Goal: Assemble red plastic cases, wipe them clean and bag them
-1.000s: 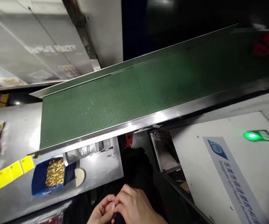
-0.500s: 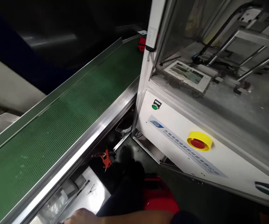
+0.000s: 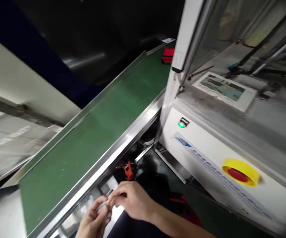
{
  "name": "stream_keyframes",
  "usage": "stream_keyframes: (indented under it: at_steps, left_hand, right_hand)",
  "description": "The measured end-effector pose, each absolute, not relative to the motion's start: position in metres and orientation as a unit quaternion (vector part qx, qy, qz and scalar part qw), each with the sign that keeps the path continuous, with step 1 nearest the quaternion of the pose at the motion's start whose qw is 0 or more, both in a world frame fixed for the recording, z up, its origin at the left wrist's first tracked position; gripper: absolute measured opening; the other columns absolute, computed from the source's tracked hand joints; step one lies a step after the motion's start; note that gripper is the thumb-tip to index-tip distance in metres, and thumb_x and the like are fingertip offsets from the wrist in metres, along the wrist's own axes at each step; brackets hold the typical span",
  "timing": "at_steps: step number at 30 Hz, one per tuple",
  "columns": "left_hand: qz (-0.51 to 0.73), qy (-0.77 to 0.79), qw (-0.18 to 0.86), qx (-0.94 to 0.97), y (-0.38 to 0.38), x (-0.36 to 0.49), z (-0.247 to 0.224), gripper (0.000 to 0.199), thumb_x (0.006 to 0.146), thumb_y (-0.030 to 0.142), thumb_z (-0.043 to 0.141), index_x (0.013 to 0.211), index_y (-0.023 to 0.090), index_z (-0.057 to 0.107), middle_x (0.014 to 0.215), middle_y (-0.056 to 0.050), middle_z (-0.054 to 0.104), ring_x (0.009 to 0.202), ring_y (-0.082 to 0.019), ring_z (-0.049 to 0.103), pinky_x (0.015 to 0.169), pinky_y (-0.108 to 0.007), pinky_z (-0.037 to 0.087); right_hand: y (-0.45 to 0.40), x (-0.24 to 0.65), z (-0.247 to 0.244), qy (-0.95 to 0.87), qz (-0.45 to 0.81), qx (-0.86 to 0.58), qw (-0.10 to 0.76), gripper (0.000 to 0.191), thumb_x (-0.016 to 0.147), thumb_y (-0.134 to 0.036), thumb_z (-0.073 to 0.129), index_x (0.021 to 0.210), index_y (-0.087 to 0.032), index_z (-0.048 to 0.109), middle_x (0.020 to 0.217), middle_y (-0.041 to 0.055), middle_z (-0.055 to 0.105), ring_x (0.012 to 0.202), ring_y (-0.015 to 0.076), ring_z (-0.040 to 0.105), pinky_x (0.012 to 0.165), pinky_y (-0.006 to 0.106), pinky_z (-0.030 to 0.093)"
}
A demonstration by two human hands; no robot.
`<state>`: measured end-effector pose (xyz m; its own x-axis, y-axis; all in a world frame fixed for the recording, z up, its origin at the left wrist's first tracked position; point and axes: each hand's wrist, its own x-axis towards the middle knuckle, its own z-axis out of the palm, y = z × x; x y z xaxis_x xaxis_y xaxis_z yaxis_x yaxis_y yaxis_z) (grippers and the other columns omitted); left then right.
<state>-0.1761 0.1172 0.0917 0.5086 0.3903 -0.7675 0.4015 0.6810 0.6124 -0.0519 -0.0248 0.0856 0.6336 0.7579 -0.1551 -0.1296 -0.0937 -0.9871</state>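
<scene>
My left hand (image 3: 93,218) is at the bottom of the view, thumb and fingers pinched on a thin, greyish piece (image 3: 101,205) too small to name. Against it, my right hand (image 3: 133,200) has its fingers closed at the upper end of the same piece. My right fingertips partly hide it, so I cannot tell how much they grip. Both hands are over my lap, in front of the near rail of the green conveyor belt (image 3: 90,142). Just beyond the right hand, orange-handled cutters or pliers (image 3: 128,171) show below the belt.
A red plastic piece (image 3: 168,55) lies at the belt's far end, partly behind a white post (image 3: 184,39). On the right, a machine cabinet carries a lit green button (image 3: 182,124) and a red emergency stop (image 3: 237,174) in a yellow ring. Something red (image 3: 186,208) is below my right forearm.
Both hands have come together in view around the small piece; before, only a forearm and part of a hand showed. The view has swung left. The green button is now lit.
</scene>
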Motion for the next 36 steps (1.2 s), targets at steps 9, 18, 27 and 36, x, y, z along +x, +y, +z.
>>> stream_keyframes:
  at_steps: [9,18,27,36]
  left_hand:
    - [-0.025,0.416,0.806,0.420,0.087,-0.152,0.114,0.047,0.066,0.037,0.099,0.094,0.017,0.066,0.070,0.000,0.071,0.058,-0.008,0.058,0.055,-0.015,0.046]
    - [0.010,0.384,0.776,0.500,0.078,-0.150,0.113,0.049,0.075,0.046,0.091,0.102,0.019,0.060,0.064,0.000,0.072,0.062,-0.015,0.063,0.060,-0.023,0.047]
    - [0.006,0.384,0.790,0.478,0.069,-0.166,0.105,0.046,0.077,0.047,0.088,0.100,0.019,0.059,0.067,-0.001,0.073,0.062,-0.016,0.065,0.061,-0.025,0.052]
    - [-0.004,0.389,0.832,0.395,0.060,-0.194,0.092,0.047,0.076,0.037,0.091,0.106,0.018,0.061,0.070,-0.003,0.075,0.064,-0.014,0.064,0.062,-0.021,0.050]
  right_hand:
    - [-0.045,-0.040,0.104,-0.213,0.345,-0.656,0.637,0.018,0.096,-0.035,0.071,0.091,-0.023,0.084,0.089,0.0017,0.074,0.081,0.0152,0.072,0.078,0.025,0.055]
    - [-0.059,-0.049,0.111,-0.244,0.307,-0.739,0.548,0.014,0.097,-0.029,0.070,0.096,-0.023,0.082,0.093,0.0010,0.074,0.083,0.0149,0.071,0.078,0.024,0.055]
    - [-0.068,-0.065,0.116,-0.325,0.262,-0.806,0.419,0.018,0.101,-0.023,0.059,0.099,-0.025,0.077,0.097,0.0005,0.072,0.086,0.0152,0.070,0.082,0.026,0.052]
    - [-0.074,-0.073,0.113,-0.385,0.276,-0.794,0.381,0.017,0.101,-0.021,0.063,0.101,-0.028,0.079,0.098,-0.0009,0.073,0.088,0.0154,0.069,0.085,0.028,0.050]
